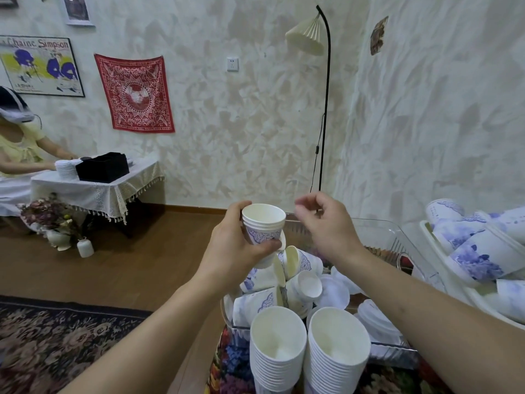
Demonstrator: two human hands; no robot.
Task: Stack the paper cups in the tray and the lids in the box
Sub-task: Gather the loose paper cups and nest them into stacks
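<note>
The left hand (238,245) grips a short nested stack of white paper cups with blue printed pattern (264,226), held upright above the clear plastic tray (397,240), fingers and thumb curled round its sides. The right hand (326,223) hovers just right of it, holding nothing, fingers loosely curled with thumb near forefinger. Below, in the tray, loose patterned paper cups (295,268) lie tipped among white plastic lids (335,292). At the near edge stand two tall stacks of white paper cups (279,351), side by side. To the right, a white bin (431,237) holds more patterned cups lying on their sides. On the far left wall hangs a framed poster (39,66) reading "Chaine Simpson", beside a red patterned cloth (135,93). A black floor lamp with pleated cream shade (306,35) stands by the far wall.
</note>
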